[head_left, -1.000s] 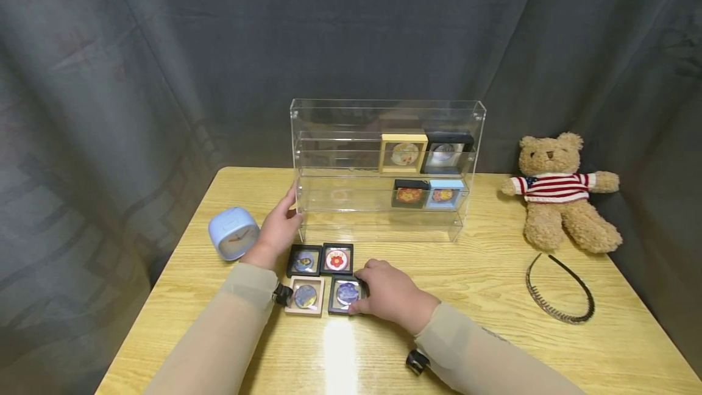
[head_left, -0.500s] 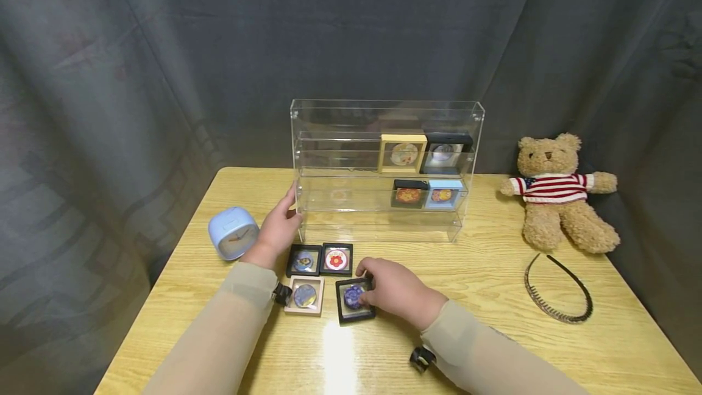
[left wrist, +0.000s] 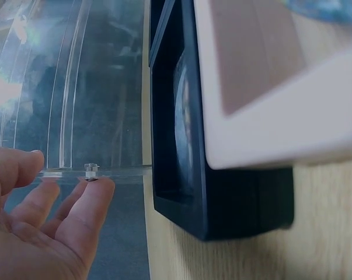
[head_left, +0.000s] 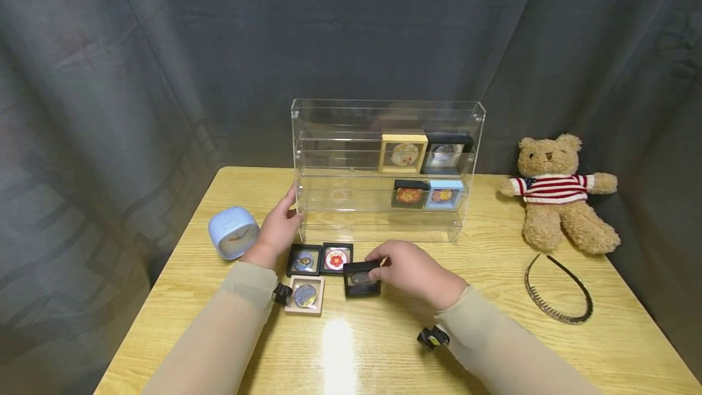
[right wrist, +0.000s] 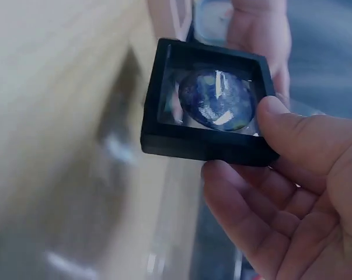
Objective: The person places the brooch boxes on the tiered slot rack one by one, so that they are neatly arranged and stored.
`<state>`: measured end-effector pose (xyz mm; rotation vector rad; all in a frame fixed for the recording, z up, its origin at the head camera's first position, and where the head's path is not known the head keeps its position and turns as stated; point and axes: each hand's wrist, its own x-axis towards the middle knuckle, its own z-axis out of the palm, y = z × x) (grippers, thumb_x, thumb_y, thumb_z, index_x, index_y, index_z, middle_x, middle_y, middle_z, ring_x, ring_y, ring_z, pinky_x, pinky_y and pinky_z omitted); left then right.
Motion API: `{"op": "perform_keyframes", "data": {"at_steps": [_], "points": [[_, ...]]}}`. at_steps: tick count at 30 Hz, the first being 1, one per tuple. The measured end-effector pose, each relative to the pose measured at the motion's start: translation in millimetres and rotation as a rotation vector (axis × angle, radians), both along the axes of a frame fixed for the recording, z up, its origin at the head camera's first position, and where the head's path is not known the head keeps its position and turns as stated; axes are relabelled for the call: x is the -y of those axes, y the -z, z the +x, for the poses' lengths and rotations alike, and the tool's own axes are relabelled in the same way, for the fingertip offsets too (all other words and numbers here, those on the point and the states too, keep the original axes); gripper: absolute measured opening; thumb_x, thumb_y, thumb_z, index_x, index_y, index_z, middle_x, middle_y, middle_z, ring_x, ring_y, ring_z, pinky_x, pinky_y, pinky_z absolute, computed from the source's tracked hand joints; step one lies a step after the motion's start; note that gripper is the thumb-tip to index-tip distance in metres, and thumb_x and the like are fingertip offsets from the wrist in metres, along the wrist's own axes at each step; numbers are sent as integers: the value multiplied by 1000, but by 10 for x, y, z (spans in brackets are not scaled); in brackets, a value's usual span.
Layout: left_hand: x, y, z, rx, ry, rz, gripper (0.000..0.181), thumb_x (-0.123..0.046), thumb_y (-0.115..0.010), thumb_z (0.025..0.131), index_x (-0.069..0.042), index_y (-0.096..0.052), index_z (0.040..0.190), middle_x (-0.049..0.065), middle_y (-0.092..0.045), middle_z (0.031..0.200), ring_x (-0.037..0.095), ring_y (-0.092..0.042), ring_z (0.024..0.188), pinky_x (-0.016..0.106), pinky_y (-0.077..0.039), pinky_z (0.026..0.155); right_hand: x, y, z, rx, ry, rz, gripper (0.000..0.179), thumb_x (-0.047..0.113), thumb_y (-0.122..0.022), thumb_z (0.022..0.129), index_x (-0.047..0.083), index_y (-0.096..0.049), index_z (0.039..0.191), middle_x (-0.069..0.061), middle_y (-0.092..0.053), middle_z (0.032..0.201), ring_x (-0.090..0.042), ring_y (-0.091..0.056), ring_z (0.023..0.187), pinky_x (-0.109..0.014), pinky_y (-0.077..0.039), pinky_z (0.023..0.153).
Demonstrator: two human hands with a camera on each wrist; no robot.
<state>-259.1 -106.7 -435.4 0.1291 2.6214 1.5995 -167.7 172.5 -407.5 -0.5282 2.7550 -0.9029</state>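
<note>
My right hand (head_left: 417, 272) pinches a small black-framed display box (head_left: 362, 290) between thumb and fingers, tilted up off the table; a dark blue round badge (right wrist: 215, 100) shows inside it in the right wrist view. My left hand (head_left: 278, 230) touches the left side of a clear acrylic display shelf (head_left: 351, 225), its extended fingertips (left wrist: 94, 195) against the side panel. On the table before the shelf lie a black box with a blue badge (head_left: 304, 260), a black box with a red-flower badge (head_left: 336, 259) and a pale pink-framed box (head_left: 304, 311).
The shelf's right half holds a yellow-framed box (head_left: 403, 137), two black-framed ones and a light blue-framed box (head_left: 445, 184). A blue clock (head_left: 233, 231) stands left of my left hand. A teddy bear (head_left: 556, 191) and a toothed headband (head_left: 559, 316) are at right.
My right hand has drawn the black box with the dark blue badge away from the group and lifted it, tipping it toward the shelf. My left hand has stayed at the shelf's side.
</note>
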Motion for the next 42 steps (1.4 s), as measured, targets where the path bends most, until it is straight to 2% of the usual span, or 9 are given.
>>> {"op": "perform_keyframes", "data": {"at_steps": [4, 8, 15, 21, 24, 28, 30, 37, 42], "points": [[1, 1, -8, -4, 2, 1, 75, -10, -53, 101, -47, -16, 156, 13, -30, 158, 36, -47, 130, 51, -44, 102, -63, -181, -94, -38, 56, -25, 20, 20, -77, 88, 17, -76, 107, 6, -67, 97, -10, -58, 76, -32, -50, 66], [4, -8, -9, -5, -3, -2, 75, -11, -53, 101, -48, -16, 156, 12, -30, 159, 35, -48, 130, 51, -44, 101, -134, -413, -240, -84, 93, -32, 28, 20, -73, 92, 13, -72, 118, 1, -66, 105, -14, -59, 81, -34, -51, 68], [6, -5, -10, -3, -13, -5, 74, -13, -53, 101, -49, -17, 155, 11, -31, 158, 35, -48, 129, 52, -45, 100, -252, -821, -517, -157, 203, -75, 35, 23, -68, 96, 14, -67, 130, -3, -62, 116, -20, -60, 93, -42, -50, 80], [11, 13, -18, 12, -19, 6, 74, -14, -53, 101, -52, -17, 154, 9, -30, 159, 35, -47, 131, 53, -44, 101, -301, -997, -731, -195, 292, -97, 38, 26, -64, 98, 20, -63, 135, -3, -58, 125, -21, -60, 93, -40, -49, 71], [12, 20, -18, 6, -16, 12, 74, -14, -53, 101, -50, -17, 155, 11, -30, 159, 36, -47, 130, 53, -44, 101, -293, -1003, -819, -206, 299, -86, 38, 28, -63, 99, 22, -61, 137, -2, -55, 129, -22, -57, 101, -41, -48, 73], [9, 24, -22, 4, -12, 13, 74, -13, -53, 101, -49, -17, 155, 11, -30, 159, 36, -47, 131, 52, -44, 101, -278, -939, -895, -205, 301, -94, 37, 25, -63, 99, 20, -61, 137, -3, -56, 126, -23, -56, 98, -40, -48, 71], [6, 22, -23, 7, -10, 13, 75, -13, -54, 101, -49, -17, 155, 10, -30, 159, 35, -47, 131, 52, -44, 101, -275, -901, -914, -201, 303, -89, 37, 24, -63, 100, 19, -61, 137, -3, -56, 124, -22, -56, 95, -39, -48, 69], [13, 37, -28, 3, -7, 13, 75, -14, -54, 101, -51, -17, 154, 9, -30, 159, 34, -48, 130, 53, -45, 100, -298, -773, -939, -161, 320, -62, 39, 25, -63, 100, 20, -59, 138, -4, -53, 130, -22, -57, 105, -38, -52, 69], [20, 44, -41, 2, -5, 12, 76, -12, -54, 100, -49, -16, 155, 10, -30, 159, 35, -48, 129, 53, -45, 100, -287, -675, -946, -162, 316, -46, 38, 23, -63, 100, 18, -60, 137, -5, -56, 121, -21, -62, 90, -38, -54, 67]]}}
